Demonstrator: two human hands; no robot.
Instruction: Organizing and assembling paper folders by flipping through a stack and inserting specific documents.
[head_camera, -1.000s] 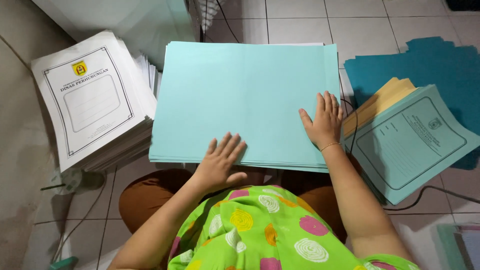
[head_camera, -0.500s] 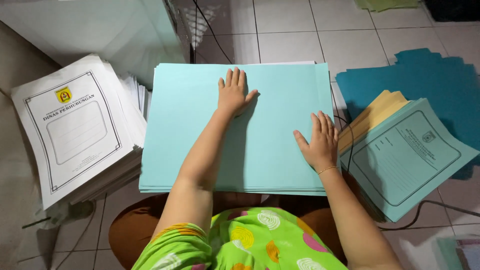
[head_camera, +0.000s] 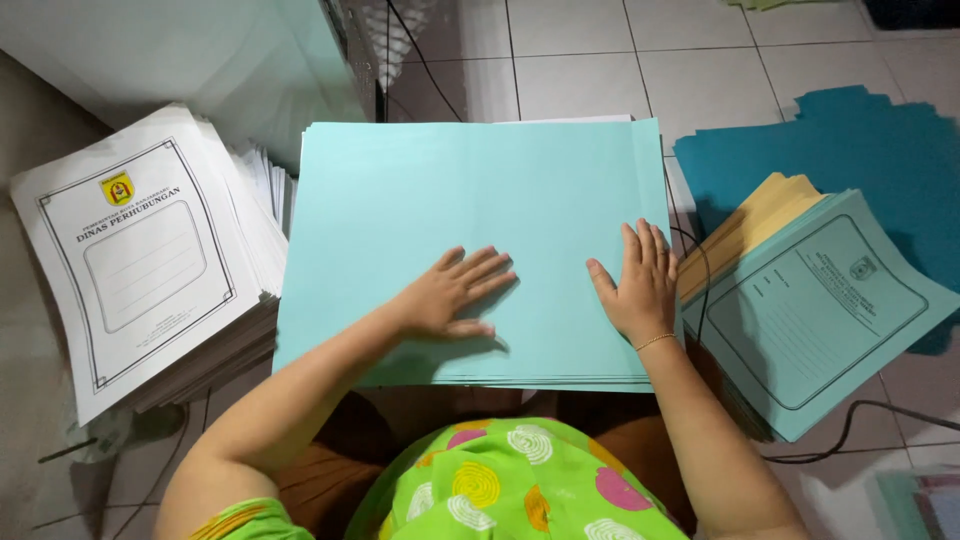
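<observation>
- Currently, both hands lie flat on the stack of pale turquoise paper sheets (head_camera: 470, 200), which rests on the person's lap and reaches out over the pale tiled floor (head_camera: 590, 70).
- Left hand (head_camera: 455, 295): palm down near the middle of the top sheet, fingers spread and pointing to the right; it pinches nothing.
- Right hand (head_camera: 635, 285): palm down at the right edge of the same sheet, fingers together and pointing away from the body; it grasps nothing either.
- Progress, as a judgement: the top sheet lies smooth and unfolded, its edges fairly square with the sheets beneath; no sheet is lifted or creased. The layered near edge shows many sheets yet to be handled.
- To the left, just beside the turquoise stack: a tall, fanned pile of white printed cover sheets with a black border and a small yellow emblem (head_camera: 140, 260).
- To the right: a slanted pile of turquoise printed covers (head_camera: 810, 310) lying on yellowish sheets (head_camera: 760, 205), with loose dark teal sheets (head_camera: 860, 150) behind.
- Possible obstructions: a black cable (head_camera: 860, 420) runs under the right-hand pile, and that pile sits close to the right wrist.
- Lower edge: the person's green patterned garment (head_camera: 500, 480).
</observation>
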